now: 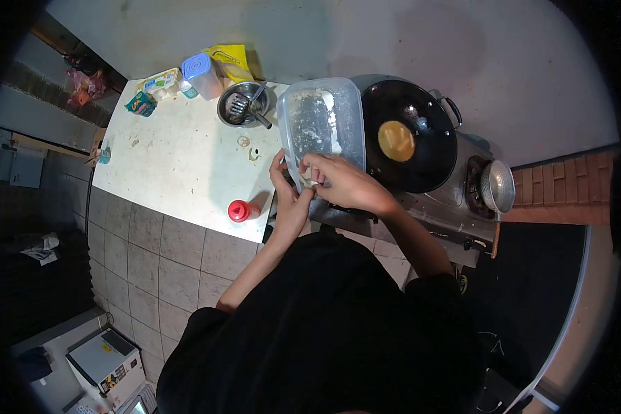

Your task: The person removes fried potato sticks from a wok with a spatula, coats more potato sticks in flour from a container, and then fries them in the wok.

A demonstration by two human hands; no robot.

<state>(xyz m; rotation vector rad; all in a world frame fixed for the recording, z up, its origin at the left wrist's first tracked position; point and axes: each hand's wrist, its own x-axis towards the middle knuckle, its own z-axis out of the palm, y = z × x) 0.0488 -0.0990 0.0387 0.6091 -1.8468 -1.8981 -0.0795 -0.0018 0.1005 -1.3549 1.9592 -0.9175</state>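
Observation:
A clear plastic container (321, 121) with white floury residue stands at the right edge of the white table (179, 162), beside the stove. My left hand (288, 195) grips the container's near rim from the left. My right hand (341, 181) reaches in over the near corner, fingers closed around a small pale piece, likely dough. To the right, a black wok (428, 148) sits on the burner with a round yellow flatbread (396, 140) frying in it.
A steel bowl (243, 103) with utensils, a blue-lidded tub (202, 74), a yellow bag (231, 61) and packets (160, 83) line the table's far edge. A red-capped bottle (241, 210) stands near the front edge. A metal strainer (497, 186) lies on the stove's right side.

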